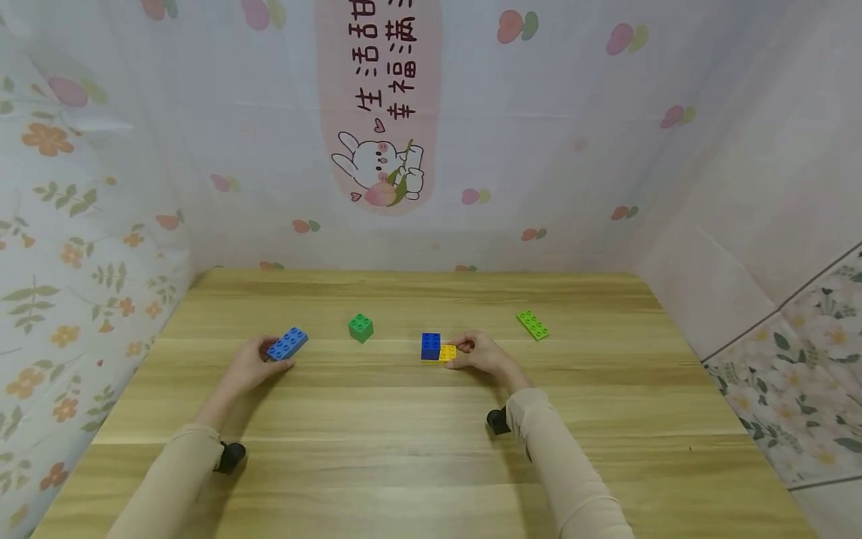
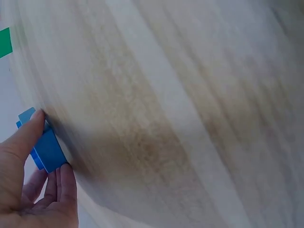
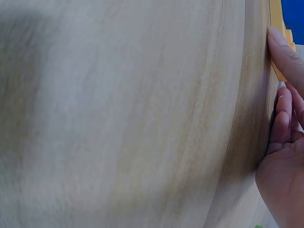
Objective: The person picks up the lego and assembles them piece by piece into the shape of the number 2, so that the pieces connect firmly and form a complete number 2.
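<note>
At the left of the table, my left hand (image 1: 254, 365) holds a long light-blue building brick (image 1: 288, 343) between thumb and fingers. The left wrist view shows the thumb along one side of that blue brick (image 2: 50, 149) and the fingertips at its other side. Near the middle, my right hand (image 1: 483, 355) pinches the right end of a flat yellow brick (image 1: 447, 352). A dark-blue brick (image 1: 431, 346) stands on the yellow one's left part. In the right wrist view the thumb lies against the yellow edge (image 3: 277, 47).
A green square brick (image 1: 361, 327) sits between the two hands, a little farther back. To the right lies a flat lime-green brick (image 1: 533, 325). Behind the wooden table (image 1: 377, 449) hangs a patterned cloth (image 1: 539, 150).
</note>
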Motion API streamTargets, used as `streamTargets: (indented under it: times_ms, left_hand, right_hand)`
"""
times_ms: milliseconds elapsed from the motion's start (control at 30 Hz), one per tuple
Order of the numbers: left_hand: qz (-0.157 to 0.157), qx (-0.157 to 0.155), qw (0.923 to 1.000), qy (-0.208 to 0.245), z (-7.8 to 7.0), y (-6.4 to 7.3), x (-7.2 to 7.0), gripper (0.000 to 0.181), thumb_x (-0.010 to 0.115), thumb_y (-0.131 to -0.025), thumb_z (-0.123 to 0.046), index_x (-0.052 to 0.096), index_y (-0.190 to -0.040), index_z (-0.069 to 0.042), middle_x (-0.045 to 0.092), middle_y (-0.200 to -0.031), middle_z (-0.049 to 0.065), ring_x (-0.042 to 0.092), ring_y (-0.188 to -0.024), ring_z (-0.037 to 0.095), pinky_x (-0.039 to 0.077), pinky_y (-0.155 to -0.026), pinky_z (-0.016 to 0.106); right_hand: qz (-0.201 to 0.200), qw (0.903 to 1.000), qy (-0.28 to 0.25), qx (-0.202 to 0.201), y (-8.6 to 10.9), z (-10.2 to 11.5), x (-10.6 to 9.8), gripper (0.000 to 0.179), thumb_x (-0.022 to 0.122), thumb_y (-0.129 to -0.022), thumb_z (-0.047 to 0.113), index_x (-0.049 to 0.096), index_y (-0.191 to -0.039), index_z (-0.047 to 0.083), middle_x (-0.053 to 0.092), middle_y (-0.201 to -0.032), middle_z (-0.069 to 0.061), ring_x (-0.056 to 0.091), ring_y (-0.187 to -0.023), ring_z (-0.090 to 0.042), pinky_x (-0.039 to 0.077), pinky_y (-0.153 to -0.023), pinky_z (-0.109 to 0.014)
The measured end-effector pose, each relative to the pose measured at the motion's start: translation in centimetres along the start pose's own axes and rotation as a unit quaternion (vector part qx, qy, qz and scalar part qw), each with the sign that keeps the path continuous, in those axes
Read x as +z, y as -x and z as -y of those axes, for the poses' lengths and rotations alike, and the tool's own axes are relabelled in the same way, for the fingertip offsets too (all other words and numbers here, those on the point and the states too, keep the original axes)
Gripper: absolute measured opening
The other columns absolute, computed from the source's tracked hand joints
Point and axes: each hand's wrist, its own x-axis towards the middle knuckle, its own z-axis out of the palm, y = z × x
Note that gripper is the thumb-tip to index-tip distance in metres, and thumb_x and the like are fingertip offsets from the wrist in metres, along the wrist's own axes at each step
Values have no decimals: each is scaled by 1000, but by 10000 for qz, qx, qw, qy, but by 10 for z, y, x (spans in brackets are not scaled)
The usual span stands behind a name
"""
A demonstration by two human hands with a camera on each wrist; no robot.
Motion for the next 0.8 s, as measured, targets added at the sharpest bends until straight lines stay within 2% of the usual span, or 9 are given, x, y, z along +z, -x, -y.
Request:
streamTargets:
  times_ms: [233,300,400,567,700,800]
  left_hand:
    - [-246,188,9990,-308,-5,-1,-1,51,67,-82,-15,47,-118,15,53,-108,33,55,-92,37,48,-76,43]
    - [-219,146,9991,-327,-8,-2,0,51,66,-83,-16,47,-119,14,53,-109,33,56,-94,38,49,-77,44]
    - [-72,22,9999,-125,-15,-7,-1,55,64,-85,-19,43,-125,13,51,-115,34,54,-101,41,49,-83,46]
    - [-10,-57,9991,427,-36,-21,-6,59,61,-88,-18,36,-132,12,44,-127,36,47,-113,45,43,-93,51]
    - [-69,80,9988,470,-57,-35,-8,58,61,-88,-18,37,-132,11,42,-130,35,45,-117,47,41,-97,51]
    - [-64,142,9991,392,-76,-45,-4,57,62,-87,-17,39,-131,9,44,-129,33,46,-117,46,41,-97,51]
  right_hand:
    - [66,9999,-59,-139,1,-2,-3,41,76,-72,10,60,-109,-2,44,-85,-2,38,-80,-16,35,-69,-24]
    - [37,9999,-64,-121,2,-3,-5,41,76,-73,10,60,-108,-1,44,-86,-2,38,-80,-16,35,-70,-24]
    - [-39,9999,-67,-101,3,-6,-7,40,76,-72,9,61,-108,-2,45,-86,-2,38,-81,-16,35,-70,-24]
    - [-8,9998,-49,-184,4,-6,-8,41,76,-72,10,62,-109,-1,46,-88,-3,39,-81,-16,36,-70,-24]
    - [-13,9998,-39,-173,3,-5,-6,41,77,-71,11,63,-108,-1,47,-88,-3,39,-81,-16,35,-70,-23]
    - [-15,9998,-95,-162,2,-3,-3,41,77,-71,9,63,-108,0,46,-88,-2,39,-81,-15,35,-70,-23]
